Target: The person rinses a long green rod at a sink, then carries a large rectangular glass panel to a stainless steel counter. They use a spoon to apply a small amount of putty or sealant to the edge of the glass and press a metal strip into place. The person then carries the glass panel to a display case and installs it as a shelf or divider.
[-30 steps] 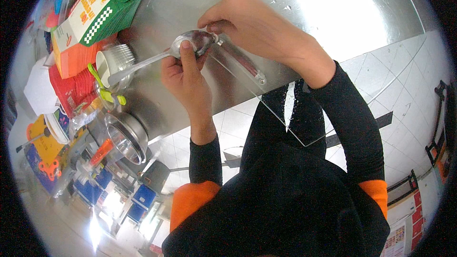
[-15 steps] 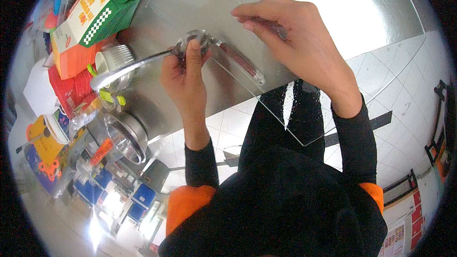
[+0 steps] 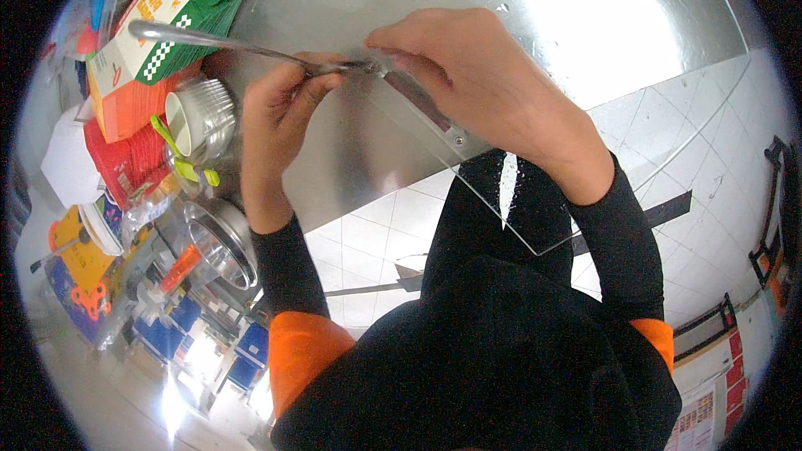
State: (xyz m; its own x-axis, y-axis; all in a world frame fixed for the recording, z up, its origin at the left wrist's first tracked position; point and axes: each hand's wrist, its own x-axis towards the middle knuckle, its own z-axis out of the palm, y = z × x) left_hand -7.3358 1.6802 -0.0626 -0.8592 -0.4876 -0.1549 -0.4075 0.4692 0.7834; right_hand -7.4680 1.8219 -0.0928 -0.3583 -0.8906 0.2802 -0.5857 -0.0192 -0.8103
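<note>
My left hand (image 3: 276, 121) pinches a long-handled metal spoon (image 3: 219, 43) near its head, between thumb and fingers. Its handle runs off to the left, and the rounded end hangs over the cartons. Edge-on, the spoon's head (image 3: 361, 68) points toward my right hand (image 3: 484, 75). That hand is curled with its fingers drawn together, fingertips close to the spoon's head; whatever lies inside them is hidden. Below both hands is a clear sheet (image 3: 493, 215) with a reddish-brown strip handle (image 3: 418, 100) fixed to it, partly covered by my right hand.
Orange and green folded cartons (image 3: 180, 17) are stacked at the left, beside red packaging (image 3: 125, 159). White cups (image 3: 200, 117), a light-green clip (image 3: 196, 169) and a metal bowl (image 3: 238, 238) stand nearer. The metal counter (image 3: 334, 167) ends above a tiled floor (image 3: 376, 234).
My left hand has moved left and turned the spoon, so its handle end swung up and its head now shows edge-on. My right hand has come left and slightly down, closer to the spoon.
</note>
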